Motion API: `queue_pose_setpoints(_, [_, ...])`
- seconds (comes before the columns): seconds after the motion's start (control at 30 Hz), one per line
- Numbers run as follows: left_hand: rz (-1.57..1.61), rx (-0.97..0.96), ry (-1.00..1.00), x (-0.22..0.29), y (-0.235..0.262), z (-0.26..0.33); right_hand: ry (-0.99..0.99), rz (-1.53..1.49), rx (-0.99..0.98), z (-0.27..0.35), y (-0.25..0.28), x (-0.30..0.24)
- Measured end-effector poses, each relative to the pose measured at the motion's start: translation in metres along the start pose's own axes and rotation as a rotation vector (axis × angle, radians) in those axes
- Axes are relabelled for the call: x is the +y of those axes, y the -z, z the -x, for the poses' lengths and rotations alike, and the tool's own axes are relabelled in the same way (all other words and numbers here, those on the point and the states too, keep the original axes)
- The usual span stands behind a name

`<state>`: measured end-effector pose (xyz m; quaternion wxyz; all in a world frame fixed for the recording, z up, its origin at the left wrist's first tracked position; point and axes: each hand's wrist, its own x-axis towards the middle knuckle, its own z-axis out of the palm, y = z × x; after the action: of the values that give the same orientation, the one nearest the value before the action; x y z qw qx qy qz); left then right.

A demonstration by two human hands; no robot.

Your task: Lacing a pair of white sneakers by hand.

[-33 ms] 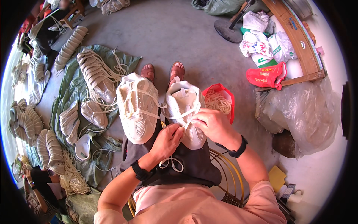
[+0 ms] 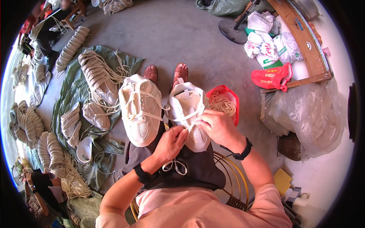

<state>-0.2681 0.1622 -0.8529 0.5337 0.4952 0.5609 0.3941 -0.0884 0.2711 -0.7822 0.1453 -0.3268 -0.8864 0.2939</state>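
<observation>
Two cream sneakers rest side by side on my lap, toes toward me. The left sneaker [image 2: 143, 131] has a lace [image 2: 146, 113] strung loosely across its front. My hands work at the toe end of the right sneaker [image 2: 196, 141], where a lace [image 2: 191, 115] crosses the lower eyelets. My left hand [image 2: 170, 143] is closed in a pinch beside the toe; what its fingertips hold is hidden. My right hand [image 2: 218, 128] lies over the sneaker's right side, thumb and forefinger pinched on the lace near the lowest eyelets.
A red bag [image 2: 235, 104] of loose laces stands right of the sneakers. On the left, a green sheet [image 2: 72, 85] bears several stacked shoe uppers [image 2: 93, 72] and a lace bundle [image 2: 74, 178]. Plastic bags [image 2: 272, 47] and a wooden frame [image 2: 304, 45] stand right. Another person [image 2: 42, 190] sits lower left.
</observation>
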Motion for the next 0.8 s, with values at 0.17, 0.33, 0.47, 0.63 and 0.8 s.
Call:
queue_pose_setpoints(0.17, [-0.013,0.002,-0.043,-0.004,0.003,0.000,0.015,0.031,0.074,-0.004,0.000,-0.001])
queue_pose_setpoints(0.33, [-0.050,0.016,-0.081,-0.009,0.007,0.001,-0.113,-0.026,0.236,-0.011,0.019,0.000])
queue_pose_setpoints(0.47, [-0.057,0.017,-0.082,-0.010,0.011,0.003,-0.317,-0.247,0.315,-0.010,0.031,0.023])
queue_pose_setpoints(0.63, [-0.051,0.014,-0.123,-0.010,0.019,0.004,-0.436,-0.293,0.424,-0.011,0.063,0.062])
queue_pose_setpoints(0.8, [-0.027,-0.013,-0.095,-0.013,0.027,0.006,-0.425,-0.274,0.550,0.000,0.110,0.121])
